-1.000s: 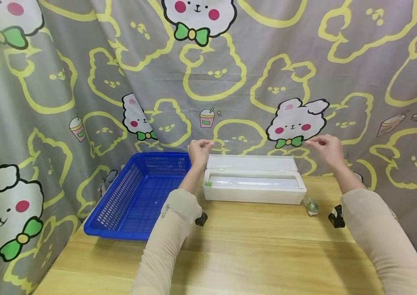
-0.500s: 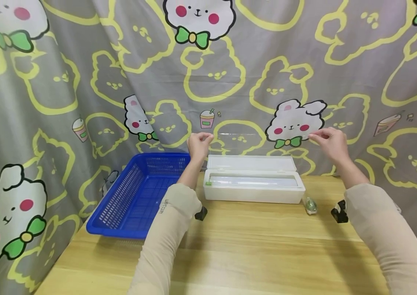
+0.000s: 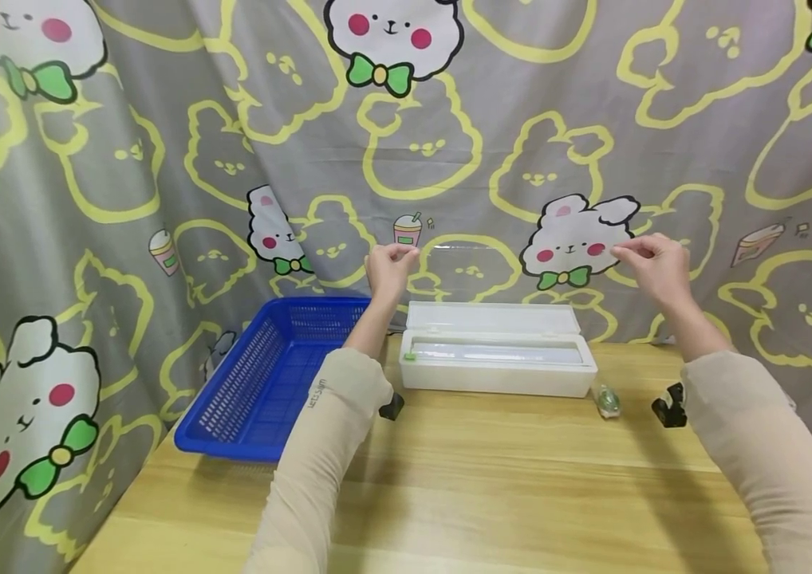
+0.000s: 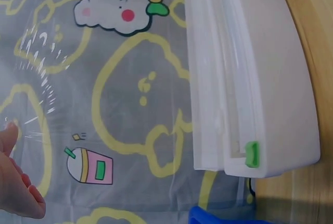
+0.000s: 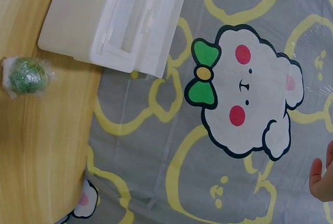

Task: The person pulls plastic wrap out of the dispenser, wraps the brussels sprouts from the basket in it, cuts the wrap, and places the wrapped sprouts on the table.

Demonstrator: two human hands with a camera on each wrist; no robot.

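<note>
A sheet of clear film (image 3: 474,259) hangs stretched between the two hands; its creases (image 4: 44,73) catch the light in the left wrist view. My left hand (image 3: 387,275) pinches its left end between thumb and index finger, and my right hand (image 3: 657,267) pinches the right end the same way. Below the film stands a long white box (image 3: 499,379), its lid (image 3: 492,317) raised at the back. Inside lies a clear roll, and a green piece (image 4: 252,154) sits at the box's left end.
A blue basket (image 3: 215,454) stands left of the box, partly behind the left arm. A green object in clear wrap (image 3: 607,401) lies right of the box. Dark objects sit by both wrists. A patterned curtain (image 3: 435,167) hangs behind the wooden table (image 3: 521,494).
Both hands have risen with the film between them, and the right hand has also moved a little to the right. The box and the basket stay in place.
</note>
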